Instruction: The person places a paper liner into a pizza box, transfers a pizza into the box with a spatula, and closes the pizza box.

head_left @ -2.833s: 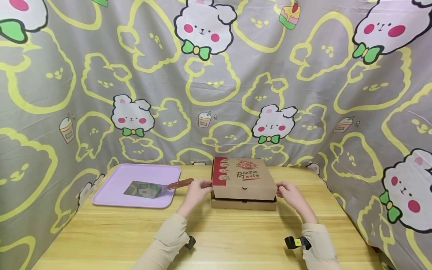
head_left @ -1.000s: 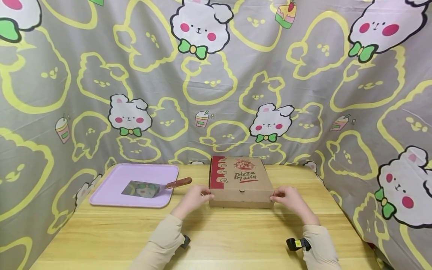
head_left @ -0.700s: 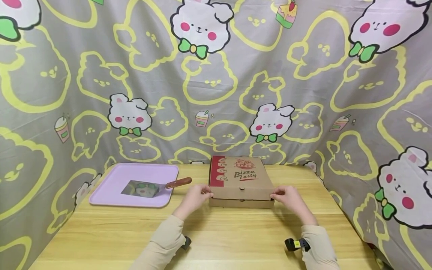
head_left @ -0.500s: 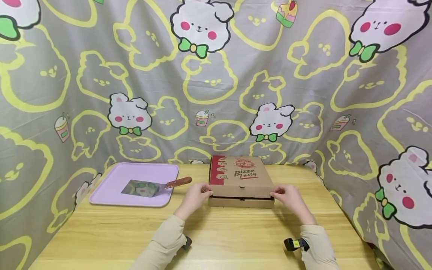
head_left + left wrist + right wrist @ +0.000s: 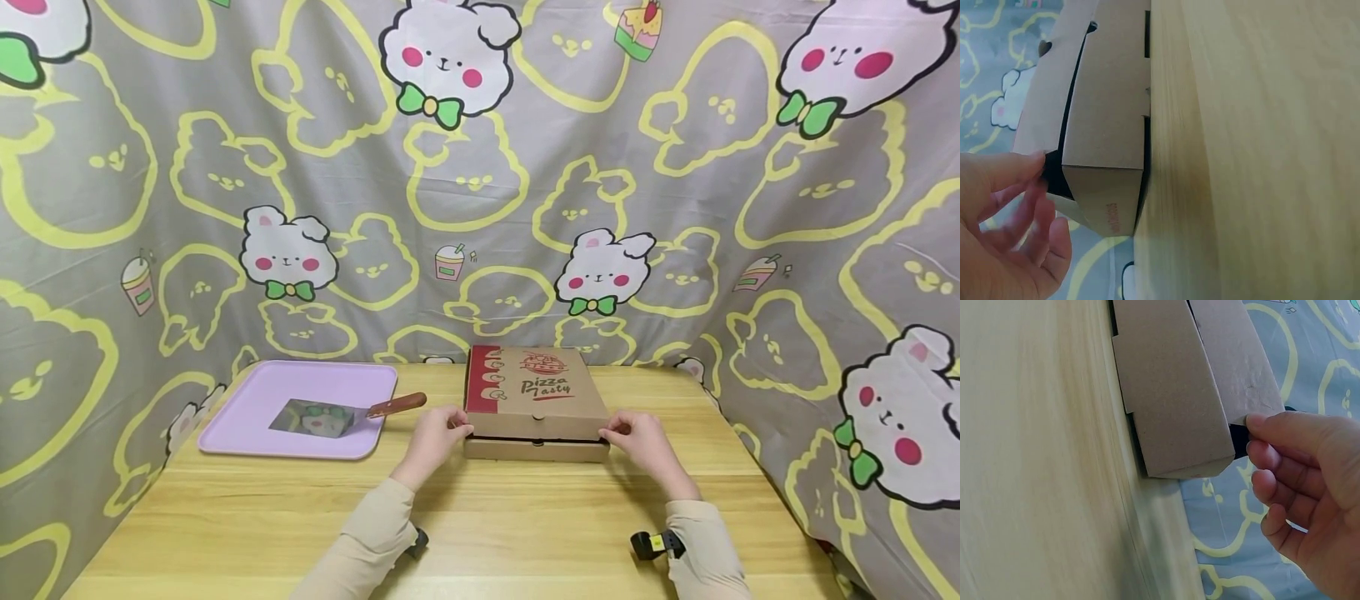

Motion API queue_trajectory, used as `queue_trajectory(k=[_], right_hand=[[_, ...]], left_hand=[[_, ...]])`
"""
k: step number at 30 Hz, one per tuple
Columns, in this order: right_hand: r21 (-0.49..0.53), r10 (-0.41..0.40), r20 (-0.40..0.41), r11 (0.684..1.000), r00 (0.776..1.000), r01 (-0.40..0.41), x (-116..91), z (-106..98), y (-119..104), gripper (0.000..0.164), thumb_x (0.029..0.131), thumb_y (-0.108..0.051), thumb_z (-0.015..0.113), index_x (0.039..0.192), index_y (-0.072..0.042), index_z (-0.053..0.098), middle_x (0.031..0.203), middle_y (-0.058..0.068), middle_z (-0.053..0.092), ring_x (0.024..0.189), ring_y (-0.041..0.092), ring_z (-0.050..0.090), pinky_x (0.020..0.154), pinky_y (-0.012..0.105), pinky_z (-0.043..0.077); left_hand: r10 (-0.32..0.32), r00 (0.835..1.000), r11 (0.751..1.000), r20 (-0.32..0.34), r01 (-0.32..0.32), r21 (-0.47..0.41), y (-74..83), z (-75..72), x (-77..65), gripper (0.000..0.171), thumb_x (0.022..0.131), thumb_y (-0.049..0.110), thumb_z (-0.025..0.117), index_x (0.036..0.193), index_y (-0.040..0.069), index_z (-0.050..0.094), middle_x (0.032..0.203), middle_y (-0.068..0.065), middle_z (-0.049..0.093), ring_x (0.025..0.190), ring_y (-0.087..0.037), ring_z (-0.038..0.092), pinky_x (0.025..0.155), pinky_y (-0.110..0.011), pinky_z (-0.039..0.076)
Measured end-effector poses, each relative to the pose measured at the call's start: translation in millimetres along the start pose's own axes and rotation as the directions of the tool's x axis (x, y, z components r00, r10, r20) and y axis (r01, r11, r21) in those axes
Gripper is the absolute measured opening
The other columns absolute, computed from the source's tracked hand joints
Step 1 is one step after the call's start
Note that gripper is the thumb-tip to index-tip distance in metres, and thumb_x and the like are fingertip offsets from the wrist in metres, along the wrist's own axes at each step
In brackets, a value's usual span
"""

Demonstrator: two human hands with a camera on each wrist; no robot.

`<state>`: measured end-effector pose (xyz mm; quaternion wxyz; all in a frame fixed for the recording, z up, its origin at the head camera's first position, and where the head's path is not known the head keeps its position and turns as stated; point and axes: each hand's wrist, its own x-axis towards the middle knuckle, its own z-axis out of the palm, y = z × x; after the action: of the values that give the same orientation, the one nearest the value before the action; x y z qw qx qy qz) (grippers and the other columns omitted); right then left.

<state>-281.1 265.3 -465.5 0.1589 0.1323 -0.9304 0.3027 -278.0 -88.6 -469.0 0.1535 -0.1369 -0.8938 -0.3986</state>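
Observation:
A brown cardboard pizza box with a red printed strip sits on the table, its lid slightly raised. A thin dark gap shows between the lid's front flap and the base. At the lid's front left corner, my left hand pinches the edge between thumb and fingers. My right hand pinches the opposite front corner the same way. Both wrist views show a small black patch at the corner by the fingertips, and the box front with slots along its bottom edge. The inside of the box is hidden.
Left of the box lies a lilac tray. A spatula with a wide metal blade rests on it, its brown handle reaching past the tray's right rim. A patterned curtain hangs behind and beside the wooden table.
The lid came down from a wider gap to nearly flush a second ago, then rose slightly at the front. Both hands rose with its corners. The tray and spatula stayed put.

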Motion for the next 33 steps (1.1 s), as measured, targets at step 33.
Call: queue_trajectory(k=[33], right_hand=[[-0.006, -0.006, 0.088, 1.0, 0.996, 0.006, -3.3, -6.6, 1.9, 0.017, 0.088, -0.024, 0.072, 0.075, -0.012, 0.069, 0.068, -0.002, 0.065, 0.06, 0.002, 0.049, 0.058, 0.021, 0.043]], left_hand=[[-0.121, 0.992, 0.99, 0.045, 0.124, -0.067, -2.2, -6.0, 1.4, 0.02, 0.088, 0.024, 0.07, 0.073, 0.011, 0.065, 0.08, -0.002, 0.068, 0.072, -0.011, 0.056, 0.065, -0.026, 0.046]])
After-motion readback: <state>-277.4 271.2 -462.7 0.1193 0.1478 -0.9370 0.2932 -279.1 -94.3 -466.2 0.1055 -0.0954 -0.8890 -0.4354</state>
